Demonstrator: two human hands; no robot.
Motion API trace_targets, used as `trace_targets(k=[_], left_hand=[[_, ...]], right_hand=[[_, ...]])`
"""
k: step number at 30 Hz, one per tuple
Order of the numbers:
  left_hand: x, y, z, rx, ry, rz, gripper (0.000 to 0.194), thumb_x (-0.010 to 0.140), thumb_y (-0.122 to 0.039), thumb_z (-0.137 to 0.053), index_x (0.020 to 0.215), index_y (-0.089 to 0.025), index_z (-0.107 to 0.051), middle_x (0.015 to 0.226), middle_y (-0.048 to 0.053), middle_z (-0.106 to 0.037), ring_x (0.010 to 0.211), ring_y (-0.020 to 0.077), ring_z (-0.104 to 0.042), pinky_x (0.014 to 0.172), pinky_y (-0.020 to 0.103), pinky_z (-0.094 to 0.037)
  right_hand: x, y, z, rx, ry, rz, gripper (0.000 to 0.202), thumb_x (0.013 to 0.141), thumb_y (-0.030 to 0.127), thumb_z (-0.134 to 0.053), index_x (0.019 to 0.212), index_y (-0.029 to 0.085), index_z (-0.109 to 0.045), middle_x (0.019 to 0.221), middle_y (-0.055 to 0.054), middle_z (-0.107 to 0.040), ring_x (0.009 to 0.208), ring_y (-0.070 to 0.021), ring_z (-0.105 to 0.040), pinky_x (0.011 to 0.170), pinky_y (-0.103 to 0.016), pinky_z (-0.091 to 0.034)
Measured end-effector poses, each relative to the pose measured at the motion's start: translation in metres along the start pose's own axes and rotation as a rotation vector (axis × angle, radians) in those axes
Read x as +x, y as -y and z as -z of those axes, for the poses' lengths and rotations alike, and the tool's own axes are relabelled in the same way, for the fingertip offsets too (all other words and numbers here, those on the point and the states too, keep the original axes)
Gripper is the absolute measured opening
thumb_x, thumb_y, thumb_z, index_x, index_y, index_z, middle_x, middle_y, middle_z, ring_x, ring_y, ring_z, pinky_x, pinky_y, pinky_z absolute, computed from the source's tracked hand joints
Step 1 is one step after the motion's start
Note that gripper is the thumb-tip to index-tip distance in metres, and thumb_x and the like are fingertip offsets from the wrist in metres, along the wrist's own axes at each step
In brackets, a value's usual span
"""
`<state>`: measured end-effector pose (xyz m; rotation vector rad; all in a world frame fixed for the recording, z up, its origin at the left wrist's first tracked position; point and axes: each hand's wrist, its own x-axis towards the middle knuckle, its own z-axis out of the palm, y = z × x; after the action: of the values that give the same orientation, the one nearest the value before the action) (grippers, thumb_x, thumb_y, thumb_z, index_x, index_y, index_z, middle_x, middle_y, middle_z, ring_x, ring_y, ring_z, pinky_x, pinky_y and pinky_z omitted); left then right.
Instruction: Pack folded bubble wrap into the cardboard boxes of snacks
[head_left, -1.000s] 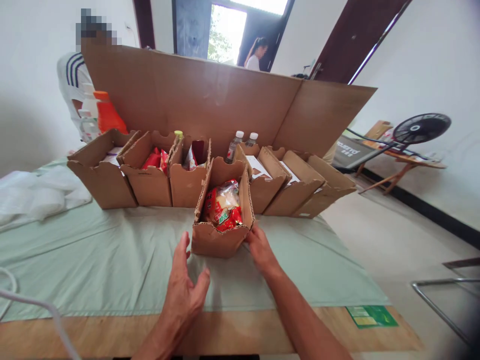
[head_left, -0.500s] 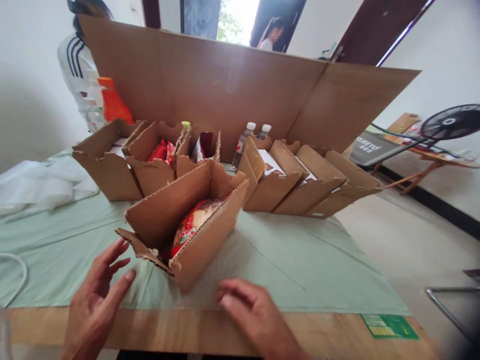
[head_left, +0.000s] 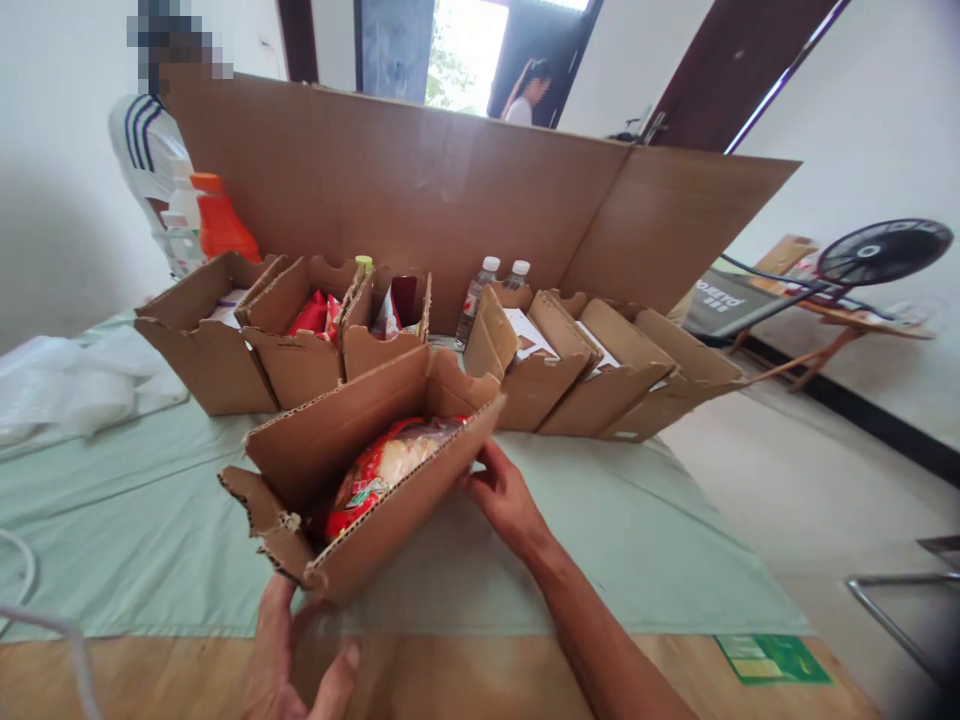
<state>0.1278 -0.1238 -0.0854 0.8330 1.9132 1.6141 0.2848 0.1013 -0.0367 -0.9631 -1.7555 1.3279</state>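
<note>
A narrow, open-topped cardboard box (head_left: pixel 397 520) stands at an angle in the middle of the table, with torn edges at its near left end. Inside it lies a red and clear plastic food packet (head_left: pixel 390 468). My right hand (head_left: pixel 506 495) holds the box at its far right side, the fingertips partly hidden behind the cardboard. Below the near corner, my left hand (head_left: pixel 292 650) has its thumb spread away from the fingers. One left finger reaches up to the box's bottom edge, and the other fingers are blurred or hidden.
Several similar boxes (head_left: pixel 202 365) line the back, with packets inside. Behind them stand clear bottles (head_left: pixel 472 300), an orange bottle (head_left: pixel 223 220) and a tall cardboard panel (head_left: pixel 390 180). Plastic bags (head_left: pixel 82 390) lie left. A person (head_left: pixel 142 140) is behind the panel; another is near the doorway.
My right hand has moved up and forward onto the box's right side. My left hand has shifted right, under the near corner. The box has turned slightly, and the view has shifted a little.
</note>
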Motion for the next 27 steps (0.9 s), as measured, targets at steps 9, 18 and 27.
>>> trace_targets(k=[9,18,27], left_hand=[[0.011,-0.024,-0.038,-0.033,0.218,-0.080,0.058,0.091,-0.041,-0.062,0.145,-0.021,-0.055,0.130,0.012,-0.067,0.139,0.0342,-0.051,0.122,0.049,-0.036],[0.027,-0.028,-0.053,-0.019,0.301,-0.113,0.064,0.089,-0.035,-0.063,0.150,-0.023,-0.048,0.140,0.012,-0.063,0.134,0.0349,-0.056,0.117,0.051,-0.042],[0.059,-0.017,-0.088,-0.037,0.354,-0.219,0.076,0.085,-0.028,-0.059,0.157,-0.022,-0.033,0.158,0.016,-0.045,0.145,0.0369,-0.045,0.115,0.060,-0.041]], right_hand=[[-0.118,-0.029,0.038,-0.142,-0.469,-0.037,0.040,0.085,0.043,-0.071,0.119,0.024,-0.063,0.112,-0.009,-0.074,0.095,-0.0235,-0.073,0.082,-0.033,-0.060],[-0.114,-0.025,0.046,-0.138,-0.484,-0.057,0.044,0.087,0.046,-0.071,0.125,0.024,-0.062,0.121,-0.010,-0.070,0.101,-0.0235,-0.071,0.086,-0.033,-0.060],[-0.088,-0.052,0.065,-0.134,-0.474,-0.102,0.060,0.085,0.053,-0.069,0.136,0.023,-0.056,0.128,-0.012,-0.067,0.106,-0.0263,-0.069,0.096,-0.043,-0.058]])
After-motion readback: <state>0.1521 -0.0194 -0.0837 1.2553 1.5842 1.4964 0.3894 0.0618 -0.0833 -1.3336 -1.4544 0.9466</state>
